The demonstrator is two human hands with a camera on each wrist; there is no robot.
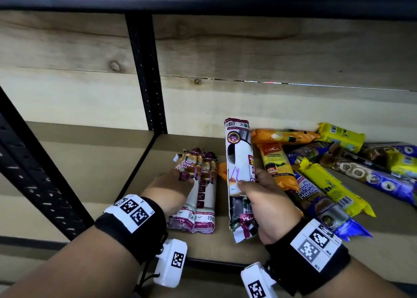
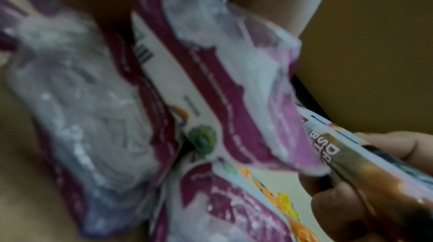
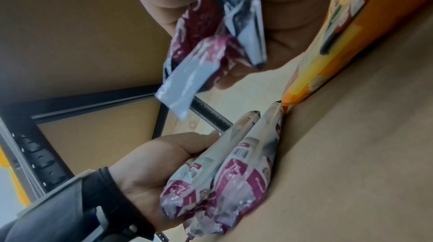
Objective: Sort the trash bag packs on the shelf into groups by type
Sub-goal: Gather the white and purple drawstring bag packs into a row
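Observation:
Two maroon-and-white drawstring bag packs [image 1: 204,196] lie side by side on the brown shelf board [image 1: 144,173]. My left hand [image 1: 178,182] grips a third pack of that kind [image 1: 187,165], tilted on top of them; its fingers [image 2: 351,199] curl round that pack. The right wrist view shows the left hand [image 3: 164,157] against the maroon packs [image 3: 246,162]. My right hand [image 1: 255,184] grips another white-and-maroon pack [image 1: 239,162] near its near end, held above the shelf and pointing at the back wall. Its crumpled end [image 3: 203,46] hangs from the fingers.
A loose pile lies to the right: orange packs [image 1: 277,164], yellow packs [image 1: 331,184] and blue packs [image 1: 383,180]. A black upright post [image 1: 146,71] stands at the wooden back wall left of the packs. The shelf's black front rail [image 1: 214,265] runs below my wrists.

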